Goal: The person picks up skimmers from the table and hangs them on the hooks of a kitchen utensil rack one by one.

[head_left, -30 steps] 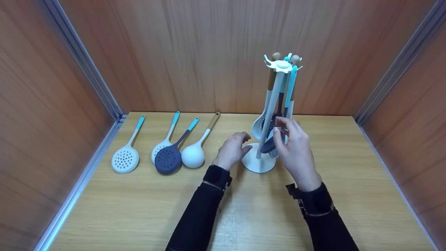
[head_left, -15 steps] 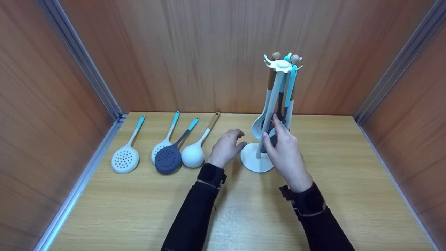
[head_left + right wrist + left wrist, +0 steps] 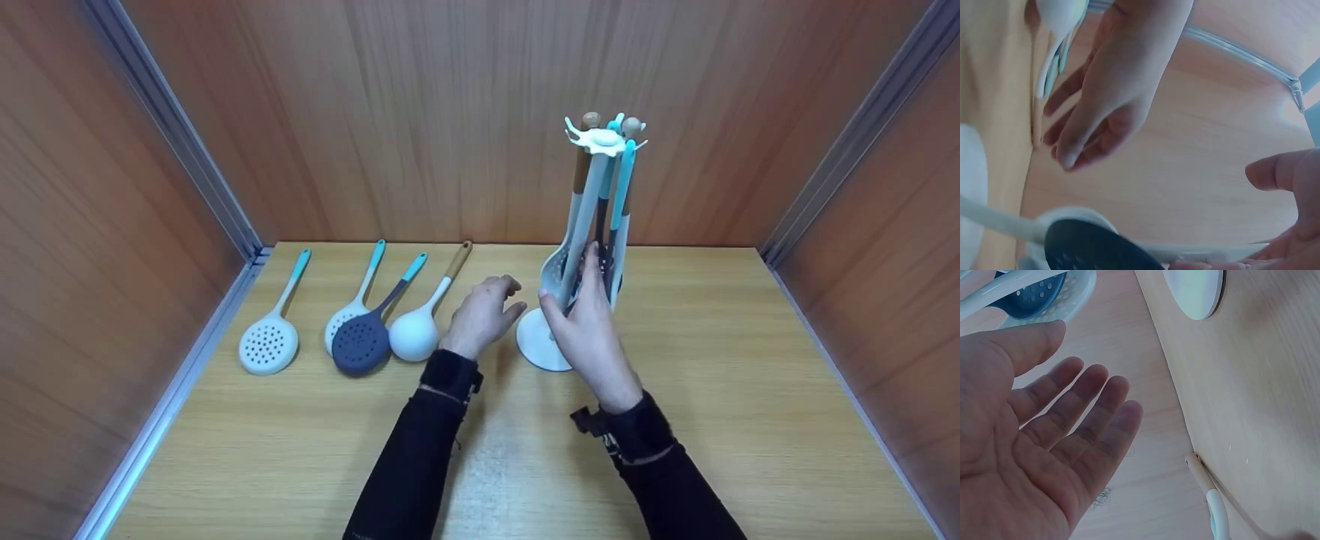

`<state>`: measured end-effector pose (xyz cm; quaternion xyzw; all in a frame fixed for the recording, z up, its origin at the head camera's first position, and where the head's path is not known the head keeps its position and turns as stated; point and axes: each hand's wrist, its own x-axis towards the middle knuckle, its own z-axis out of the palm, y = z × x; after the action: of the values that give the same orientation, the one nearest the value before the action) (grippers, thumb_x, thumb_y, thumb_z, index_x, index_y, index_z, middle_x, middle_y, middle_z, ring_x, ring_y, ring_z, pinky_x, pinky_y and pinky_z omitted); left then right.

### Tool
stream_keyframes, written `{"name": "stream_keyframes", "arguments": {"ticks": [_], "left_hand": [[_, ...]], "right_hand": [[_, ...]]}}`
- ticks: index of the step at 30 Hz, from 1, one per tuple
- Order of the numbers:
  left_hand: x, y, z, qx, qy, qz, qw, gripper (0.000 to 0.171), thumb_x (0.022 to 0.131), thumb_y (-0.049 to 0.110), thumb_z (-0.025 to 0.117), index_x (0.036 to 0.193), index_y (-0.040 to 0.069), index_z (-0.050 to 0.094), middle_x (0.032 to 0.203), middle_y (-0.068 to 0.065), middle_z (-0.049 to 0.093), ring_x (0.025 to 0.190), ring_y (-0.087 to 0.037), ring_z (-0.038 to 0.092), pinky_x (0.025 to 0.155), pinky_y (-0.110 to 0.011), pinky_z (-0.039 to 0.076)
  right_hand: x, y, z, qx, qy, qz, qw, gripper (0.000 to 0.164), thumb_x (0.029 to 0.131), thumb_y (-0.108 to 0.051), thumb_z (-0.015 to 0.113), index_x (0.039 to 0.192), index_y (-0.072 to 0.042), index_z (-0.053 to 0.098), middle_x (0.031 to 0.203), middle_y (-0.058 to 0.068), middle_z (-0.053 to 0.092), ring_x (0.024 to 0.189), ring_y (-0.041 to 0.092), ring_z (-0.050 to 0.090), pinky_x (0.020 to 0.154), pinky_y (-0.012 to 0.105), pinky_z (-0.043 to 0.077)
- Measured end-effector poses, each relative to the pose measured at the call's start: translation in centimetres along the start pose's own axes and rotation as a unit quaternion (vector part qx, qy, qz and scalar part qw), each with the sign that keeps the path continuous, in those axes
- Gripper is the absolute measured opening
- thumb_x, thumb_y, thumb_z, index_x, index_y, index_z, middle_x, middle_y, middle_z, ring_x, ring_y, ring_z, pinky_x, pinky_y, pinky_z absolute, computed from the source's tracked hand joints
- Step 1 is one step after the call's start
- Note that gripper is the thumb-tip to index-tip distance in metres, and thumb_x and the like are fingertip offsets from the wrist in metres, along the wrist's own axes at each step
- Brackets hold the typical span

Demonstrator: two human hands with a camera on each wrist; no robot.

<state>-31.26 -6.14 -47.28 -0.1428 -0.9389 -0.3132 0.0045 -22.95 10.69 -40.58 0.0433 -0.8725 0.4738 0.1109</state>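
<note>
Both hands are at a white utensil stand (image 3: 538, 343), its hanging utensils bunched on the far side of the pole. My right hand (image 3: 591, 337) lies along the near right of the stand, fingers extended among the hanging heads. In the right wrist view its fingertips come right at a dark slotted spoon (image 3: 1092, 247). My left hand (image 3: 480, 319) hovers left of the base, fingers loosely bent and thumb apart. The left wrist view shows its palm with nothing in it. A white slotted spoon (image 3: 555, 270) hangs at the stand's left; other heads are partly hidden by the right hand.
To the left lie a white ladle (image 3: 414, 335) with a brown handle, a dark skimmer (image 3: 361, 345) overlapping a white skimmer (image 3: 352, 309), and another white skimmer (image 3: 270, 345) farther left. Wooden walls (image 3: 480, 150) enclose the table at the back and sides.
My right hand has moved left and nearer the pole, its bent fingers straightening along the utensils. My left hand has drawn slightly left. The stand's base now appears a little farther left.
</note>
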Motion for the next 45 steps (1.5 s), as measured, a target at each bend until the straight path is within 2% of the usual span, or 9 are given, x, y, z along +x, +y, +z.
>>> {"name": "stream_keyframes", "arguments": {"ticks": [6, 16, 23, 28, 34, 38, 45], "left_hand": [[0.1, -0.2, -0.3, -0.005, -0.006, -0.008, 0.9999, 0.037, 0.102, 0.035, 0.067, 0.133, 0.015, 0.063, 0.129, -0.008, 0.066, 0.115, -0.021, 0.063, 0.093, -0.041, 0.055], [0.3, -0.9, -1.1, -0.005, 0.008, 0.011, 0.9999, 0.037, 0.102, 0.032, 0.067, 0.132, 0.011, 0.064, 0.127, -0.010, 0.067, 0.115, -0.023, 0.063, 0.094, -0.040, 0.055], [0.1, -1.3, -1.3, -0.008, 0.031, 0.033, 0.9989, 0.035, 0.102, 0.028, 0.067, 0.131, 0.007, 0.064, 0.123, -0.013, 0.067, 0.112, -0.025, 0.064, 0.095, -0.040, 0.054], [0.2, -1.8, -1.4, -0.004, 0.034, 0.014, 0.9993, 0.036, 0.102, 0.029, 0.067, 0.131, 0.008, 0.064, 0.123, -0.012, 0.067, 0.113, -0.025, 0.064, 0.096, -0.039, 0.054], [0.1, -2.8, -1.8, 0.015, 0.061, -0.006, 0.9980, 0.034, 0.101, 0.028, 0.069, 0.128, 0.009, 0.066, 0.122, -0.011, 0.069, 0.111, -0.025, 0.066, 0.092, -0.038, 0.055], [0.0, -3.6, -2.1, 0.027, 0.080, -0.016, 0.9963, 0.031, 0.101, 0.025, 0.069, 0.127, 0.008, 0.067, 0.122, -0.011, 0.069, 0.111, -0.026, 0.066, 0.091, -0.039, 0.056], [0.5, -5.3, -2.5, 0.046, 0.109, -0.053, 0.9916, 0.031, 0.099, 0.019, 0.072, 0.127, 0.008, 0.067, 0.121, -0.011, 0.068, 0.112, -0.030, 0.067, 0.086, -0.045, 0.058]], "right_hand": [[0.7, 0.2, 0.4, 0.036, -0.012, 0.028, 0.999, 0.098, 0.102, -0.034, 0.063, 0.165, -0.015, -0.009, 0.173, 0.010, -0.005, 0.158, 0.028, 0.003, 0.126, 0.051, 0.015], [2.0, -0.1, 0.7, 0.063, -0.007, 0.072, 0.995, 0.096, 0.102, -0.033, 0.062, 0.165, -0.014, -0.008, 0.171, 0.015, 0.003, 0.154, 0.034, 0.019, 0.124, 0.058, 0.018], [2.6, 0.4, 1.7, 0.013, 0.037, 0.035, 0.999, 0.092, 0.101, -0.028, 0.062, 0.163, -0.002, -0.001, 0.166, 0.024, 0.013, 0.151, 0.038, 0.025, 0.123, 0.054, 0.024], [3.1, 1.1, 2.3, -0.031, 0.061, 0.015, 0.998, 0.081, 0.102, -0.019, 0.061, 0.161, 0.000, 0.008, 0.159, 0.026, 0.026, 0.147, 0.038, 0.033, 0.120, 0.053, 0.032], [3.4, 1.9, 2.8, -0.092, 0.098, -0.016, 0.991, 0.072, 0.101, -0.006, 0.061, 0.158, 0.000, 0.018, 0.153, 0.026, 0.036, 0.145, 0.038, 0.039, 0.119, 0.050, 0.036], [3.5, 2.4, 3.0, -0.128, 0.115, -0.028, 0.985, 0.064, 0.101, -0.001, 0.057, 0.156, 0.003, 0.025, 0.150, 0.028, 0.042, 0.142, 0.039, 0.044, 0.117, 0.048, 0.039], [4.1, 2.8, 2.9, -0.169, 0.128, -0.023, 0.977, 0.044, 0.105, -0.003, 0.050, 0.146, 0.003, 0.037, 0.132, 0.025, 0.056, 0.125, 0.037, 0.060, 0.101, 0.048, 0.053]]}}
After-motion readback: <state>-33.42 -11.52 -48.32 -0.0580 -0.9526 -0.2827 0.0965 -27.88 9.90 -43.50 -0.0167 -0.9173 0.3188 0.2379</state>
